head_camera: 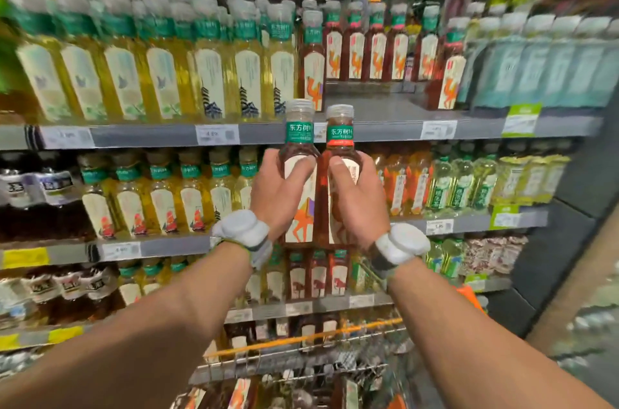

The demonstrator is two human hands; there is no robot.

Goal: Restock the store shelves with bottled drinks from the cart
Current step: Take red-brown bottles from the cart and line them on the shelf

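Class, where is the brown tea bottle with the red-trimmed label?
Head view centre: red-trimmed bottle in the right hand, beside the left hand's green-labelled bottle.

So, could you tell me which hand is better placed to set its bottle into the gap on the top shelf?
Right, probably: the right hand holds its bottle just below the open shelf space; the left hand sits further left.

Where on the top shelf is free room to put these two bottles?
The bare patch of the top shelf lies between the left camel bottle and the right camel bottle, in front of the back row of brown bottles. Beyond, yellow bottles and pale blue bottles stand crowded.
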